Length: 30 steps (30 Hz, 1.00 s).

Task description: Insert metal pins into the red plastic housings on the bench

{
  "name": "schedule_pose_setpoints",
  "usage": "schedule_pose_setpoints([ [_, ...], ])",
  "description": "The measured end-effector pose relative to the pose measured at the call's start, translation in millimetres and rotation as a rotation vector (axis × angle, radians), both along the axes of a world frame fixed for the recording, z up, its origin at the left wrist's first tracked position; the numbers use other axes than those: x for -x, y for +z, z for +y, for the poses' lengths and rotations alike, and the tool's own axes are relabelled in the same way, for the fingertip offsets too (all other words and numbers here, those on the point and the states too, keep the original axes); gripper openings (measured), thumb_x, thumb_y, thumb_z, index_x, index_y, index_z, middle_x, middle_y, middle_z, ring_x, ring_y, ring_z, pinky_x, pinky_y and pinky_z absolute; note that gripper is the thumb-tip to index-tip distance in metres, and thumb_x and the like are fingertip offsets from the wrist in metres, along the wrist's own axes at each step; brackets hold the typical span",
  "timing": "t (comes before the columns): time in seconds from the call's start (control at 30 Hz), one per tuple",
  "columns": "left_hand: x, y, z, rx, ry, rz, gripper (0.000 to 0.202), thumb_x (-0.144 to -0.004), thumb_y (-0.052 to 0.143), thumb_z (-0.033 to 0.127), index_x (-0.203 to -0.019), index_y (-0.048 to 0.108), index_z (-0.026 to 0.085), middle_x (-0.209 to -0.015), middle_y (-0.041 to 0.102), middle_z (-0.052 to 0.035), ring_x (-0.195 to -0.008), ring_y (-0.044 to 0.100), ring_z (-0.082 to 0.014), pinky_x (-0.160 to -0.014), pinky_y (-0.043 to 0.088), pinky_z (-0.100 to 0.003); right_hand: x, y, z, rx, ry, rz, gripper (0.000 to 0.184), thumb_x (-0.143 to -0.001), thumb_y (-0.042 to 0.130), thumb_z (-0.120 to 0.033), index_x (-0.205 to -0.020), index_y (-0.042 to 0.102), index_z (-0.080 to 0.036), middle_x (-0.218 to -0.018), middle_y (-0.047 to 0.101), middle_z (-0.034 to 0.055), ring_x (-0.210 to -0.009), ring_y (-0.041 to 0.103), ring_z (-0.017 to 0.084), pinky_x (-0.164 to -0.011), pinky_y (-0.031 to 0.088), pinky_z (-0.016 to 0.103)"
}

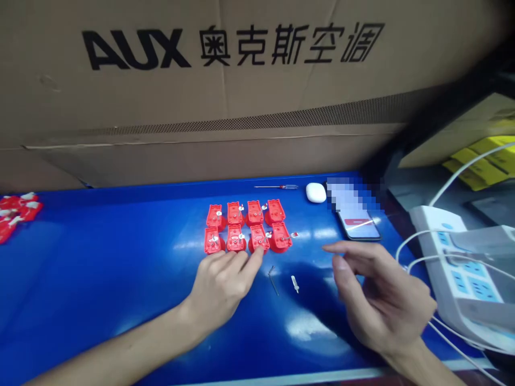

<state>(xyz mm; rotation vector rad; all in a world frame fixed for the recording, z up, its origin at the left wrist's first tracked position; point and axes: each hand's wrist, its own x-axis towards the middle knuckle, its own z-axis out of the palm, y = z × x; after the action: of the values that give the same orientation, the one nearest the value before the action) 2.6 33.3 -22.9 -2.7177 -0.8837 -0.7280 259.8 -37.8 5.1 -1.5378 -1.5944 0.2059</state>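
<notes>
Eight red plastic housings (254, 213) stand in two rows of four on the blue worktop (120, 268), each fitted with small metal parts (219, 213), the left hand (219, 284) resting on the nearer row, its grip unclear, and the right hand (378, 295) holding its grip spread in the air.

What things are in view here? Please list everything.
workbench: one, blue, underneath
red plastic housings: eight, red, centre
loose red parts: several, red-white, left
screwdriver: one, silver, back
rounded case: one, white, back
smartphone: one, dark, back right
bent wire: one, grey, front
small pin: one, silver, front
power strip: one, white, right
cables: several, white, right
cardboard box: one, brown, behind
yellow packages: several, yellow, far right
left hand: one, on front housing
right hand: one, raised, open
</notes>
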Motion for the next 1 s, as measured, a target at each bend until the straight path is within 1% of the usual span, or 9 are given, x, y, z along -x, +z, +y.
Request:
schedule_pose_setpoints([
  [0.07, 1.5, -2.2, -0.3, 0.016, 0.006, -0.016, 0.032, -0.106, 0.054, 0.003, -0.131, 0.073, 0.01, -0.071, 0.065, 0.0016, -0.058, 0.059, -0.0152, -0.055, 0.04, -0.032, -2.1, 4.5, 8.8, 0.122, -0.024, 0.137, 0.02, -0.106, 0.065, -0.027, -0.124, 0.072, -0.025, -0.058, 0.058, -0.0072, -0.046, 0.055, 0.014, -0.054, 0.045, 0.031],
  [0.17, 4.2, -4.3, -1.0, 0.039, 0.012, -0.035, 0.034, -0.106, 0.054, 0.003, -0.133, 0.073, 0.01, -0.072, 0.066, 0.0015, -0.059, 0.059, -0.0154, -0.056, 0.04, -0.032, -5.1, 9.0, 26.8, 0.277, -0.003, 0.356, 0.024, -0.107, 0.064, -0.035, -0.13, 0.068, -0.026, -0.058, 0.056, -0.0077, -0.045, 0.055, 0.015, -0.051, 0.046, 0.03],
  [0.27, 7.2, -5.1, -0.7, 0.05, 0.011, -0.043, 0.035, -0.105, 0.055, 0.003, -0.133, 0.073, 0.011, -0.073, 0.066, 0.0011, -0.06, 0.061, -0.016, -0.056, 0.042, -0.031, -9.5, 6.2, 48.2, 0.328, 0.054, 0.472, 0.027, -0.106, 0.064, -0.038, -0.13, 0.066, -0.025, -0.058, 0.056, -0.0081, -0.044, 0.055, 0.015, -0.048, 0.046, 0.028],
  [0.4, 10.4, -7.1, 0.9, 0.095, 0.017, -0.056, 0.037, -0.104, 0.056, 0.004, -0.134, 0.073, 0.015, -0.078, 0.071, -0.0002, -0.063, 0.065, -0.0165, -0.059, 0.049, -0.03, -16.8, -7.6, 80.4, 0.448, 0.093, 0.413, 0.036, -0.101, 0.067, -0.042, -0.13, 0.068, -0.02, -0.077, 0.065, -0.0027, -0.048, 0.056, 0.013, -0.047, 0.044, 0.027],
  [0.5, 11.6, -8.5, 1.7, 0.114, 0.014, -0.068, 0.036, -0.105, 0.057, 0.004, -0.135, 0.074, 0.016, -0.082, 0.073, -0.0016, -0.065, 0.067, -0.0171, -0.059, 0.051, -0.031, -19.1, -17.9, 102.5, 0.465, 0.075, 0.365, 0.04, -0.098, 0.07, -0.046, -0.125, 0.073, -0.017, -0.08, 0.067, -0.0004, -0.054, 0.056, 0.014, -0.052, 0.044, 0.027],
  [0.6, 11.8, -8.1, 2.0, 0.12, 0.011, -0.072, 0.034, -0.106, 0.058, 0.006, -0.135, 0.074, 0.016, -0.08, 0.071, -0.0008, -0.063, 0.067, -0.0172, -0.057, 0.05, -0.031, -15.8, -25.2, 117.2, 0.478, 0.071, 0.343, 0.042, -0.096, 0.071, -0.049, -0.119, 0.078, -0.015, -0.082, 0.073, 0.0036, -0.063, 0.061, 0.018, -0.06, 0.045, 0.03],
  [0.7, 11.3, -7.1, 2.1, 0.123, 0.012, -0.071, 0.034, -0.107, 0.057, 0.007, -0.134, 0.074, 0.016, -0.075, 0.068, 0.0006, -0.059, 0.064, -0.0167, -0.055, 0.048, -0.03, -9.1, -30.8, 123.5, 0.516, 0.13, 0.368, 0.042, -0.099, 0.068, -0.053, -0.109, 0.082, -0.015, -0.089, 0.08, 0.0085, -0.071, 0.067, 0.021, -0.064, 0.048, 0.031],
  [0.8, 10.5, -7.9, 2.3, 0.113, 0.014, -0.069, 0.035, -0.107, 0.056, 0.006, -0.135, 0.074, 0.017, -0.075, 0.067, 0.0008, -0.059, 0.063, -0.0167, -0.054, 0.046, -0.03, -3.1, -36.2, 125.6, 0.549, 0.186, 0.403, 0.046, -0.1, 0.066, -0.058, -0.103, 0.084, -0.015, -0.094, 0.083, 0.0106, -0.074, 0.069, 0.021, -0.064, 0.048, 0.031],
  [1.0, 10.1, -12.4, 2.5, 0.11, 0.007, -0.076, 0.036, -0.106, 0.057, 0.006, -0.136, 0.074, 0.018, -0.079, 0.07, -0.0003, -0.062, 0.066, -0.016, -0.058, 0.047, -0.029, 2.0, -44.2, 128.5, 0.538, 0.186, 0.449, 0.051, -0.096, 0.072, -0.063, -0.1, 0.083, -0.014, -0.086, 0.082, 0.0105, -0.066, 0.065, 0.019, -0.059, 0.044, 0.029],
])
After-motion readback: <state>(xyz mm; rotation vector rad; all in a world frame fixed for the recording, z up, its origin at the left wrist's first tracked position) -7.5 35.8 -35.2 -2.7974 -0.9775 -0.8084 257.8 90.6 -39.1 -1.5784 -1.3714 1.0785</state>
